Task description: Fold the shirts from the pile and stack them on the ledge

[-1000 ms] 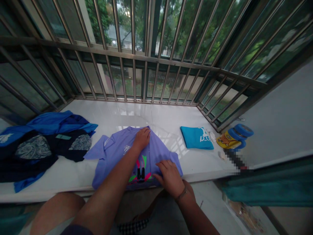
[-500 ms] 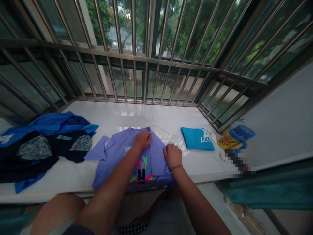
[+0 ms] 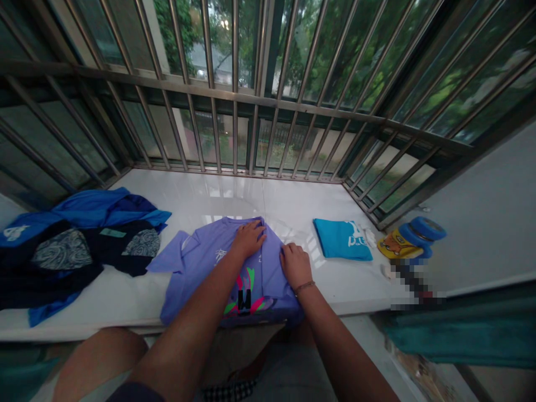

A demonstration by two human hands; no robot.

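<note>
Centrally, a purple T-shirt (image 3: 271,268) lies at the near edge of a glossy white sill (image 3: 288,198), collar pointing far, long axis running near to far. The left hand (image 3: 249,238) rests open on it beside the collar; the right hand (image 3: 296,264) curls at the folded right edge, whether pinching cloth cannot be told. A folded turquoise cloth (image 3: 341,237) lies right, dark-blue garments (image 3: 96,240) left; metal bars (image 3: 251,100) stand far. Pink-and-green print marks the shirt's front.
</note>
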